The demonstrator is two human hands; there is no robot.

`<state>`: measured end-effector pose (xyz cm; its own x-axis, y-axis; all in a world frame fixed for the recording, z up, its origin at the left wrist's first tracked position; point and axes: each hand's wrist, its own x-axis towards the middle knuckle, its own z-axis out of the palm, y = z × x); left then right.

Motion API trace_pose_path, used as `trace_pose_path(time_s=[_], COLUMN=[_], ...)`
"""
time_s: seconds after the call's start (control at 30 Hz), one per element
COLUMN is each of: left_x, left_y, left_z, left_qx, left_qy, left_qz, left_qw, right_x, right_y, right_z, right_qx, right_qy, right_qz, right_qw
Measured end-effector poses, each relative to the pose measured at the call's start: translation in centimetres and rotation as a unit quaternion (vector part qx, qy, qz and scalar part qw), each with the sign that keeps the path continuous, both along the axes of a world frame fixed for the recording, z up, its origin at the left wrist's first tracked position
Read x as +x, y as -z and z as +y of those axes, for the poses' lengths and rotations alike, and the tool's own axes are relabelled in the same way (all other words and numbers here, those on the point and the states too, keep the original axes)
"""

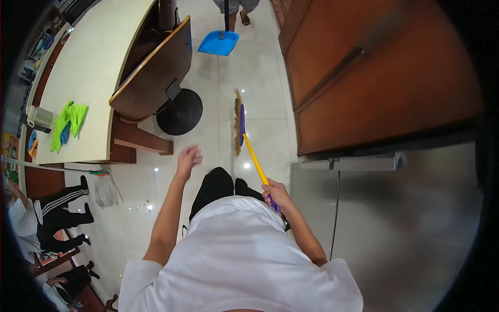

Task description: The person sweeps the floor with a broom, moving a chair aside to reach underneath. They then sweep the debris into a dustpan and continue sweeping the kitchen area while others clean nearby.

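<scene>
My right hand [278, 193] is wrapped round the yellow handle of a broom [254, 157], close to its purple grip end. The broom's purple head and tan bristles rest on the tiled floor ahead of me, the bristles facing left. My left hand [189, 161] hangs in the air to the left of my knees, slightly blurred, fingers loosely bent and apart, with nothing in it. Farther ahead, a blue dustpan [219, 43] on a dark upright handle is in front of another person's legs [242, 11].
On the left stands a pale-topped counter [88, 57] with a green cloth [69, 124] and a swivel chair [156, 70] beside it. A string mop [107, 190] and other people [52, 218] are lower left. Wooden cabinets [384, 78] and a steel refrigerator [395, 218] line the right.
</scene>
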<state>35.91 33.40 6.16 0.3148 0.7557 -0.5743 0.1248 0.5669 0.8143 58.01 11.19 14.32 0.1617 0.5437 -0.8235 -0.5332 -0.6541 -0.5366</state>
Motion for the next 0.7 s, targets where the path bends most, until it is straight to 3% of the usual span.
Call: trace_pose_path(time_s=[0.07,0.2,0.27,0.33,0.37,0.43,0.47,0.53,0.6,0.67,0.7], left_x=[6.4,17.1,22.1,26.9,28.4,31.8,32.8,33.8,35.2,38.3,38.2], left_y=[-3.3,-4.3,-5.1,-2.4,-1.1,0.0,-0.4,-1.7,1.5,6.8,6.6], left_z=[5.5,19.3,26.0,33.6,37.3,42.9,44.5,46.4,49.5,51.3,50.5], left_qx=[0.070,0.156,0.203,0.301,0.303,0.343,0.337,0.297,0.279,0.310,0.335], left_qy=[0.015,0.006,-0.045,-0.098,-0.116,-0.095,-0.112,-0.063,-0.061,-0.078,-0.042], left_qz=[-0.040,-0.090,-0.037,0.033,0.027,0.137,0.133,0.158,0.155,0.168,0.053], left_qw=[0.997,0.984,0.977,0.948,0.945,0.925,0.925,0.940,0.946,0.933,0.940], right_x=[1.1,3.1,4.4,6.1,6.2,6.5,7.0,7.4,8.5,8.2,8.4], right_y=[1.6,3.1,3.9,5.0,3.6,3.7,4.4,1.8,2.4,0.4,0.1], right_z=[0.9,3.1,3.8,3.4,5.2,5.4,5.2,7.3,7.1,9.1,9.8], right_qx=[0.010,0.008,-0.028,-0.070,-0.083,-0.108,-0.108,-0.169,-0.167,-0.132,-0.130], right_qy=[-0.006,0.002,0.054,-0.101,-0.142,-0.107,-0.108,-0.044,-0.011,-0.066,-0.086], right_qz=[-0.034,-0.104,-0.089,-0.256,-0.281,-0.271,-0.271,-0.162,-0.097,-0.229,-0.249], right_qw=[0.999,0.995,0.994,0.959,0.945,0.951,0.950,0.971,0.981,0.962,0.956])
